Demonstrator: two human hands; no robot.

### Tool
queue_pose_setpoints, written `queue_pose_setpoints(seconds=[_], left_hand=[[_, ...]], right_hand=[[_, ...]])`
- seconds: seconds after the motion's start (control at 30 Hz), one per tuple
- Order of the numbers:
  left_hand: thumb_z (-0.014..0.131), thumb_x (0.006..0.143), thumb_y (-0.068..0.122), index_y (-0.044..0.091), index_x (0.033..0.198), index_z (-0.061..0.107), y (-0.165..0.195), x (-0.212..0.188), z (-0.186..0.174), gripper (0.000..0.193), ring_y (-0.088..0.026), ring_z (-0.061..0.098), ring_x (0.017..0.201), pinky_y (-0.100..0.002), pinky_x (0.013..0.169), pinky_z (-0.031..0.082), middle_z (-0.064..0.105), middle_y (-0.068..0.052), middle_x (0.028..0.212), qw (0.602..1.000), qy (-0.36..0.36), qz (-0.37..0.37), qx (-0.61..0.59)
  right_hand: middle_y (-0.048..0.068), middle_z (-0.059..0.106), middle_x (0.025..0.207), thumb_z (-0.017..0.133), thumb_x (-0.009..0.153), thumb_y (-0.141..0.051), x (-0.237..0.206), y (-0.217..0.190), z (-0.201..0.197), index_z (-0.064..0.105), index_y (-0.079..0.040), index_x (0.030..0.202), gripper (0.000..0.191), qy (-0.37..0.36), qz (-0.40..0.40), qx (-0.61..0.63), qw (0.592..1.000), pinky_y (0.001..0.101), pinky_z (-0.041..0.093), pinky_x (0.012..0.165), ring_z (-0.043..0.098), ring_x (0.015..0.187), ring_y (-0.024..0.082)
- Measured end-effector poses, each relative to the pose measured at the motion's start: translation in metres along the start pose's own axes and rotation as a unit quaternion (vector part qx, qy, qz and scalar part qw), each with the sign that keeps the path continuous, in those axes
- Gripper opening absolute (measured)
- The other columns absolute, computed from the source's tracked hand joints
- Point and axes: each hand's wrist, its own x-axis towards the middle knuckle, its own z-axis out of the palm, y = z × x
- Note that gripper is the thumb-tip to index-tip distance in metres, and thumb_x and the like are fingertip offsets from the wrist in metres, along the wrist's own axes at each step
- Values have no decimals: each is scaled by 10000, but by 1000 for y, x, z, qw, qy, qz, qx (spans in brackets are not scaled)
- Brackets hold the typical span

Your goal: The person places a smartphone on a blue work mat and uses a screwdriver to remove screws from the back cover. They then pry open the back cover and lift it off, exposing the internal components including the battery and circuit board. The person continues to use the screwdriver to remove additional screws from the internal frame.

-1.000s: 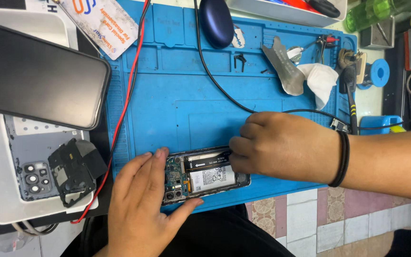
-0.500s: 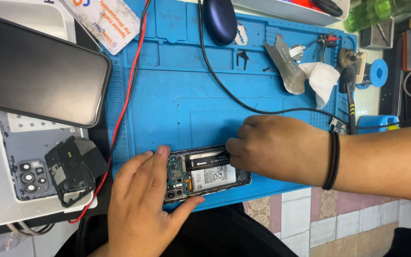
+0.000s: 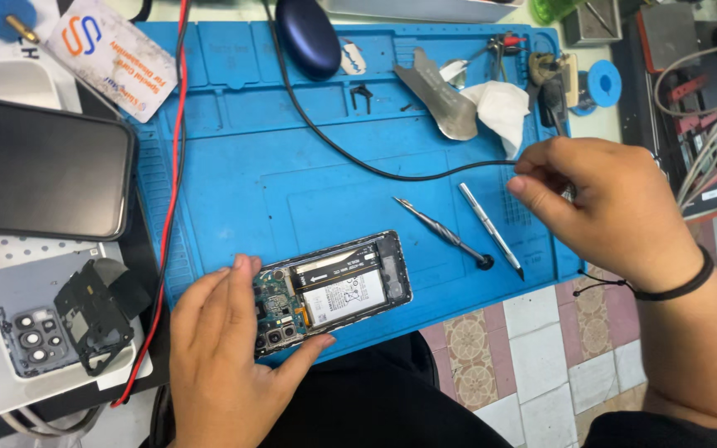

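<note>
Two hands busy: left grip (image 3: 226,348) clamps opened phone (image 3: 334,290), back already off; right grip (image 3: 599,207) pinches black cable (image 3: 358,158), tools (image 3: 466,228) lying idle between.

Right hand (image 3: 603,207) off the opened phone (image 3: 334,290), now at mat's right edge.

Blue mat (image 3: 292,182), opened phone (image 3: 334,292), probably tweezers (image 3: 491,229).

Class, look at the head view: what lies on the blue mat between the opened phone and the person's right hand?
Two slim tools: a dark-handled screwdriver and silver tweezers, between the opened phone and right hand.
</note>
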Motion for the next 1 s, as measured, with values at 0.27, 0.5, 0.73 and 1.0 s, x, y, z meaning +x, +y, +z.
queue_pose_setpoints(seconds=[0.27,0.5,0.73,1.0], left_hand=[[945,538,397,-142,1411,455,-1,-2,7,1136,-391,564,1213,-470,1059,434,675,-222,1223,999,19,20,25],[942,508,441,-181,1393,449,-13,-4,12,1188,-401,571,1196,-496,1069,426,670,-252,1205,996,9,61,60],[940,489,440,-175,1389,451,-12,-4,15,1195,-402,571,1190,-490,1049,425,677,-240,1182,997,18,47,53],[947,508,456,-169,1341,485,-11,1,14,1139,-399,569,1193,-505,1040,433,679,-247,1156,999,15,38,35]], right_hand=[[87,641,722,782,832,-136,-62,41,43,725,-45,889,121,36,60,100,992,313,499,593,644,644,199],[101,599,744,872,890,-191,-53,80,42,635,-14,772,319,185,153,36,970,356,461,621,598,655,230],[105,684,888,766,930,-101,29,88,31,714,-54,1036,126,224,-11,67,972,359,533,699,675,772,247],[132,706,918,731,915,-79,151,87,39,755,-94,998,88,212,-96,24,972,449,541,778,680,902,337]])
